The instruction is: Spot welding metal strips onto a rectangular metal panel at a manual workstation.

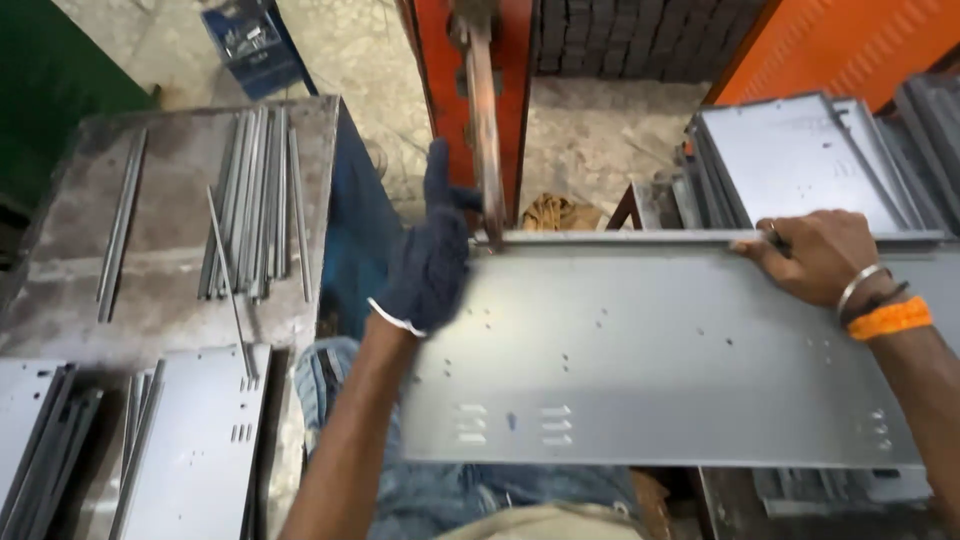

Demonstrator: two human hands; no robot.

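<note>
A grey metal panel (pixel 650 360) lies flat across the person's lap, its near edge over blue jeans (pixel 450 495) and its far edge under an upright metal bar (pixel 485 130). Slots and small holes dot its face. The left hand (pixel 430 265), in a dark glove, rests on the panel's far left corner, fingers up beside the bar; whether it grips anything I cannot tell. The right hand (pixel 815 255), bare, with a silver bangle and an orange band at the wrist, presses flat on the far right edge, fingers curled over the rim and holding the panel.

To the left a worn bench (pixel 60 290) carries more panels (pixel 195 440) at its near edge and a bundle of thin rods (pixel 250 205) toward its far edge. Beyond the right hand, a stack of like panels (pixel 800 155) leans on edge. Farther off stand an orange frame (pixel 445 60) and a blue crate (pixel 250 40) on the floor.
</note>
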